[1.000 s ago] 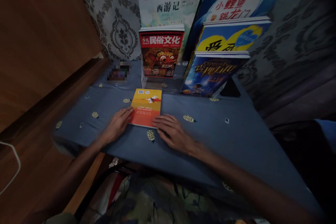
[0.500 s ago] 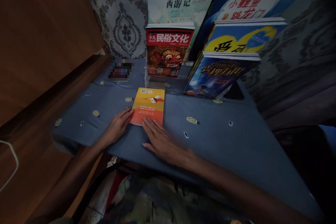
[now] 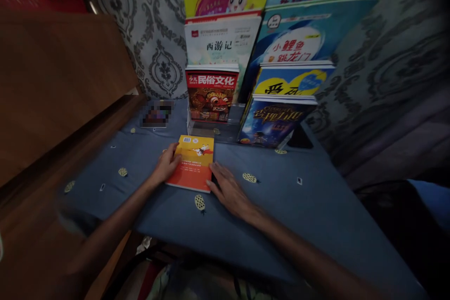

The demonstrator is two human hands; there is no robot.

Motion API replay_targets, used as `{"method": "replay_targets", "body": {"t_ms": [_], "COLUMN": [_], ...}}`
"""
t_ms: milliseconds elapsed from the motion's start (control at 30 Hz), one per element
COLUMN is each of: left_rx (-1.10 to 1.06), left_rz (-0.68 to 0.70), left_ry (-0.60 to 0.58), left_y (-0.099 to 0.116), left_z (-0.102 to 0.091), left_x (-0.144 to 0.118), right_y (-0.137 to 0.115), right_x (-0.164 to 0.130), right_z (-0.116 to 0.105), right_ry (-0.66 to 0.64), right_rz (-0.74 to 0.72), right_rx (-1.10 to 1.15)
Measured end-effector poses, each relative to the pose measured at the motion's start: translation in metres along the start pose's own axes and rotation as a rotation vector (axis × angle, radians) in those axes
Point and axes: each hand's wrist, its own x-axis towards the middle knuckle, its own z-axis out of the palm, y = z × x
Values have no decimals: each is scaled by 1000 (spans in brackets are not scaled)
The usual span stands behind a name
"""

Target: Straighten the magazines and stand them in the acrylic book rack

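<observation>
A thin paperback book (image 3: 193,161), orange below and yellow above, lies on the blue tablecloth with its barcode at the far left corner. My left hand (image 3: 168,165) grips its left edge, thumb over the cover. On the other side, my right hand (image 3: 230,191) has its fingers along the right edge and its thumb on the near right corner. Both hands hold the book between them, low over or on the cloth. Whether any fingertips reach underneath is hidden.
Behind the book stands a clear rack (image 3: 204,128) with several upright books, among them a red-covered book (image 3: 211,96) and a dark blue book (image 3: 276,119). A dark phone-like object (image 3: 302,137) lies beside it. A wooden panel (image 3: 59,89) borders the left.
My right hand has moved from the book's near edge to its right edge. The left hand has shifted farther up the left edge, thumb now over the cover. The view has tilted upward.
</observation>
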Motion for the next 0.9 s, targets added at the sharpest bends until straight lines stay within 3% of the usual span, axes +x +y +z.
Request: {"method": "replay_targets", "body": {"t_ms": [133, 200, 300, 367, 533, 667, 800, 900], "left_rx": [-418, -629, -892, -975, -975, -861, -550, -204], "left_rz": [-331, -490, -575, -559, -357, -44, 267, 454], "left_ry": [61, -23, -203, -204, -170, -145, -32, -101], "left_y": [0, 7, 22, 32, 64, 88, 84, 57], "left_z": [-6, -9, -13, -16, -32, -51, -70, -70], "left_x": [4, 3, 2, 1, 1, 1, 1, -7], "right_y": [4, 5, 6, 8, 11, 4, -7, -6], "right_x": [-1, -2, -3, -2, 20, 56, 76, 70], "right_z": [1, -2, -5, -5, -12, -39, -61, -59], "right_ry": [34, 26, -1, 12, 112, 121, 353, 417], "right_rz": [-9, 7, 76, 131, 274, 177, -19, -188], "right_rx": [55, 101, 198, 297, 713, 999, 796, 466]}}
